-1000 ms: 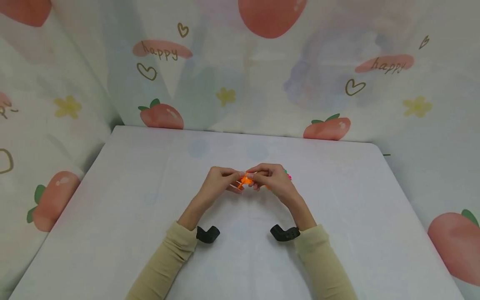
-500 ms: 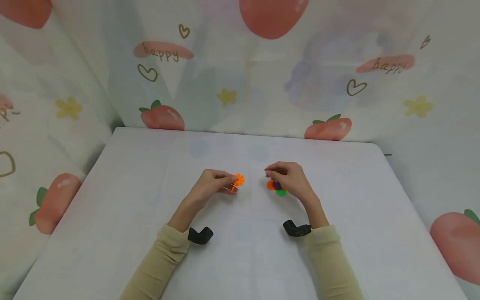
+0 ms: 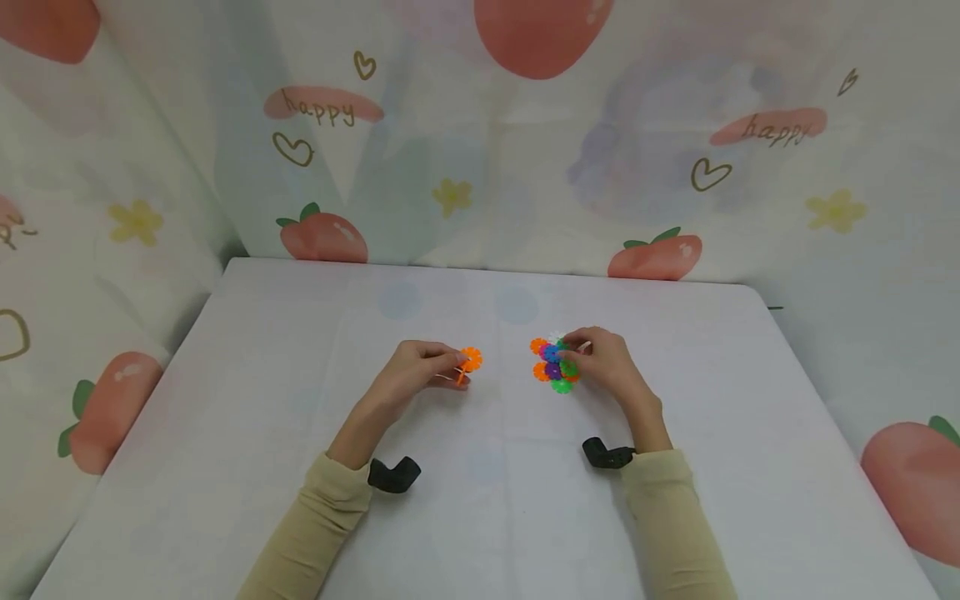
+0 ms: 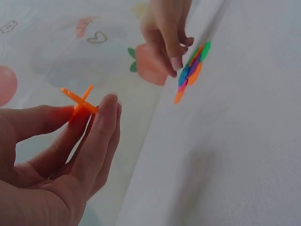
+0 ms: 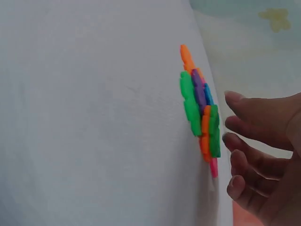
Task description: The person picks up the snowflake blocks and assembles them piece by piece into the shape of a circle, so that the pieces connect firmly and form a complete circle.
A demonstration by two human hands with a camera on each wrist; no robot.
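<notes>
My left hand [image 3: 408, 375] pinches interlocked orange notched discs [image 3: 472, 359] between thumb and fingers, above the table. In the left wrist view these orange discs [image 4: 81, 103] cross each other in an X, edge on. To the right lies a small pile of flower-shaped plastic discs [image 3: 553, 370] in orange, blue, purple, green, pink and white. My right hand [image 3: 611, 360] hovers at the pile's right side and partly covers it in the head view. Its fingers [image 5: 256, 181] are loosely bent in the right wrist view, with nothing between them, beside the pile's green disc [image 5: 214, 132].
A white cloth covers the table [image 3: 465, 517]. Behind it hangs a patterned curtain [image 3: 525, 167] with fruit, hearts and lettering. A black wrist mount [image 3: 394, 475] sits at my left cuff, and another black mount [image 3: 607, 454] at my right.
My hands have drawn apart from where they met. The left keeps the orange discs and has shifted left. The right has let go and moved right to the pile, more of which now shows.
</notes>
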